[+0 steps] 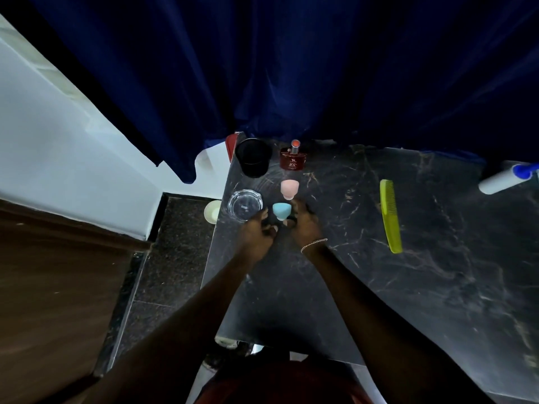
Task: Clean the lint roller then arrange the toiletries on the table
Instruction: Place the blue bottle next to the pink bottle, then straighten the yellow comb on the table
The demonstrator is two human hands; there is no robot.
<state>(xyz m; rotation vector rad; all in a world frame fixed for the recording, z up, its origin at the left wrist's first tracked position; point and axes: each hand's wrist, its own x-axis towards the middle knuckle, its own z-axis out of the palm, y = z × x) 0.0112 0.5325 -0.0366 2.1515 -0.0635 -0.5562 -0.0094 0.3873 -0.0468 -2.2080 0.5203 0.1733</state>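
Both hands are crowded at the blue sponge (pixel 280 210) on the worktop (pixel 408 287): the right hand (pixel 303 225) seems to pinch its base, and I can't tell if the left hand (pixel 258 231) grips anything. Risk: a knuckle bumps the glass dish (pixel 244 204) by the edge, or topples the pink sponge (pixel 289 188). The lint roller (pixel 501 178) sits far right.

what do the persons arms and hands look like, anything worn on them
Both forearms are bare, with no sleeves in view. The right hand has a thin, light metallic chain bracelet around its wrist. The left hand and its wrist show nothing worn: no watch, band or glove. Rings cannot be made out in this dim view.
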